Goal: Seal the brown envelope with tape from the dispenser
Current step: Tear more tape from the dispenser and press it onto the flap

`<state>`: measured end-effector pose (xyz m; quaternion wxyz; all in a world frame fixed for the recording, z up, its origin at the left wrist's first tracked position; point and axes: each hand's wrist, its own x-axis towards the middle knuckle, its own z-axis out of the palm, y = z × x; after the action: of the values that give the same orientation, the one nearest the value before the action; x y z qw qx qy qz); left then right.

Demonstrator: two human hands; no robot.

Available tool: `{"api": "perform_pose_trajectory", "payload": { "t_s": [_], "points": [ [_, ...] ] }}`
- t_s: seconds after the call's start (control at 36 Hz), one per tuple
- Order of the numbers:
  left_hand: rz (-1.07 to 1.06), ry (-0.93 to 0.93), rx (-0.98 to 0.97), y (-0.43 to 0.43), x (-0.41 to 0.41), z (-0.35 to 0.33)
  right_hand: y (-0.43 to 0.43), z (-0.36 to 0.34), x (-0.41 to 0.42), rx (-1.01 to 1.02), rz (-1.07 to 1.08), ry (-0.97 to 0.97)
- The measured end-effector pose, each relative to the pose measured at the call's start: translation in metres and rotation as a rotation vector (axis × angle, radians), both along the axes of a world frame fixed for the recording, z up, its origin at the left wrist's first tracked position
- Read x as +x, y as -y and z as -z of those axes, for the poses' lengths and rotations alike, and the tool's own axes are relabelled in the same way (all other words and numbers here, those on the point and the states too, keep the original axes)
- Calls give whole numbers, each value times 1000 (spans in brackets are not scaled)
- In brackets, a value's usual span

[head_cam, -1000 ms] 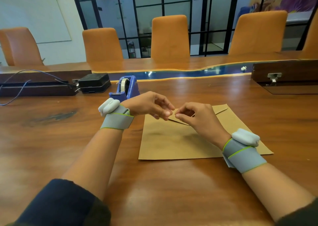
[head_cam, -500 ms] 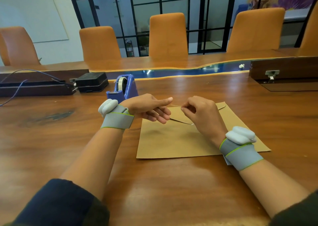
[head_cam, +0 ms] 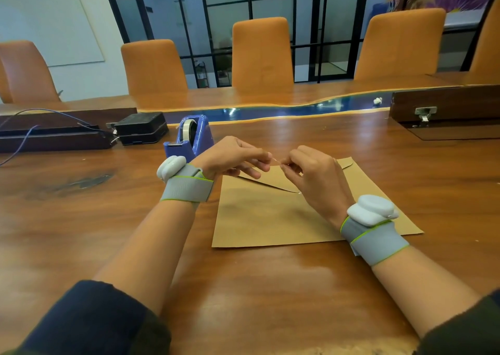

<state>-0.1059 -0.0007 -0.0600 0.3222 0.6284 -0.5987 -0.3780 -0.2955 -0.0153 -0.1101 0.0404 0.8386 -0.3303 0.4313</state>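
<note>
A brown envelope (head_cam: 270, 219) lies flat on the wooden table (head_cam: 81, 233), its pointed flap folded down toward me. My left hand (head_cam: 232, 157) and my right hand (head_cam: 311, 173) hover just above the flap, fingertips almost meeting. A short, thin strip of clear tape (head_cam: 275, 161) is pinched between them; it is barely visible. The blue tape dispenser (head_cam: 189, 138) with its roll stands just behind my left wrist.
A black box (head_cam: 140, 127) and a dark tray with blue cables (head_cam: 51, 135) sit at the far left. A dark wooden box with a latch (head_cam: 443, 108) stands at the far right. Orange chairs line the far side.
Both hands have lifted slightly off the flap and drawn their fingertips together. My left fingers, stretched out half a second ago, are now pinched on the tape.
</note>
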Motion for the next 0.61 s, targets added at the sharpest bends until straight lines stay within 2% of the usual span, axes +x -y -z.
{"api": "perform_pose_trajectory", "payload": {
  "t_s": [0.22, 0.47, 0.61],
  "points": [
    [-35, 96, -128, 2, 12, 3, 9, 6, -2, 188, 1, 9],
    [8, 279, -132, 11, 9, 17, 17, 24, 1, 409, -102, -364],
    [9, 306, -93, 16, 14, 30, 18, 26, 1, 462, -112, -404]
  ]
}}
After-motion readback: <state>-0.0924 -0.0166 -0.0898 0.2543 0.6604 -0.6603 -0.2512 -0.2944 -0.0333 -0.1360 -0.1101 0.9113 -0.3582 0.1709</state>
